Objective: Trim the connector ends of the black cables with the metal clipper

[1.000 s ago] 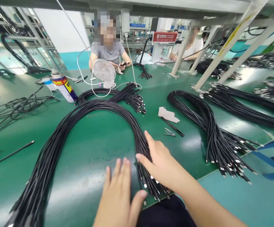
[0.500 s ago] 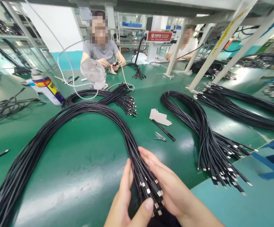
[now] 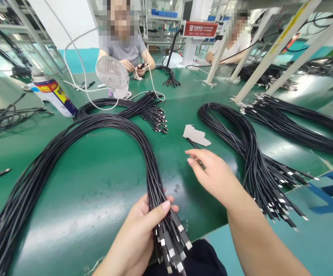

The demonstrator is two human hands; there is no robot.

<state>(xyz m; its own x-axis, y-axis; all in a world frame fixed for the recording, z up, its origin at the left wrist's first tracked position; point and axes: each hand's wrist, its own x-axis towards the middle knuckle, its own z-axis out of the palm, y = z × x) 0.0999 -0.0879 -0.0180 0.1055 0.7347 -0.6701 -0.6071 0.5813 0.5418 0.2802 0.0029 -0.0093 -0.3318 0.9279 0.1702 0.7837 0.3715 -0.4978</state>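
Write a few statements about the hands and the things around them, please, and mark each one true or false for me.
1. The left hand is closed around a bundle of cables near its plug ends. True.
2. The right hand is gripping that same bundle. False: it is apart from it, near the scrap of paper.
3. In the picture, the spray can is to the left of the fan. True.
4. The tabletop is red. False: it is green.
5. Another cable bunch lies to the right of the paper scrap. True.
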